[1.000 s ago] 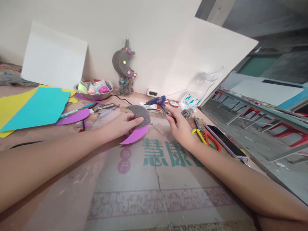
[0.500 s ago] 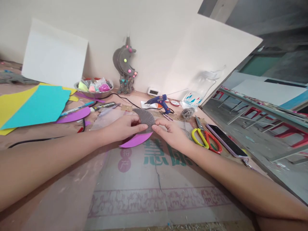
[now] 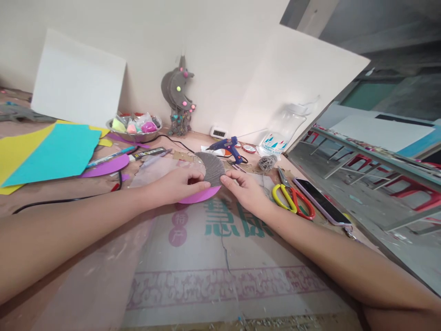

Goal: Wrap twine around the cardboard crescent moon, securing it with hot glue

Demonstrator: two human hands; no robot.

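A grey corrugated crescent [image 3: 212, 167] lies over a purple foam crescent [image 3: 198, 195] at the middle of the table. My left hand [image 3: 177, 184] is closed on their left side, thumb on top. My right hand [image 3: 244, 187] pinches the grey crescent's right edge with its fingertips. Both pieces rest just above a printed cardboard sheet [image 3: 220, 257] that covers the table in front of me.
A blue glue gun [image 3: 227, 146] lies behind the hands, its black cord [image 3: 51, 201] trailing left. Yellow and red scissors [image 3: 292, 197] and a phone [image 3: 322, 200] lie at the right. Teal and yellow foam sheets [image 3: 51, 154], a bowl of coloured bits [image 3: 134, 128] and a finished grey moon ornament [image 3: 177, 94] stand at the back.
My right hand has come away from the glue gun and closed on the grey crescent's right edge. The left hand has kept its hold and shifted the two crescents a little.
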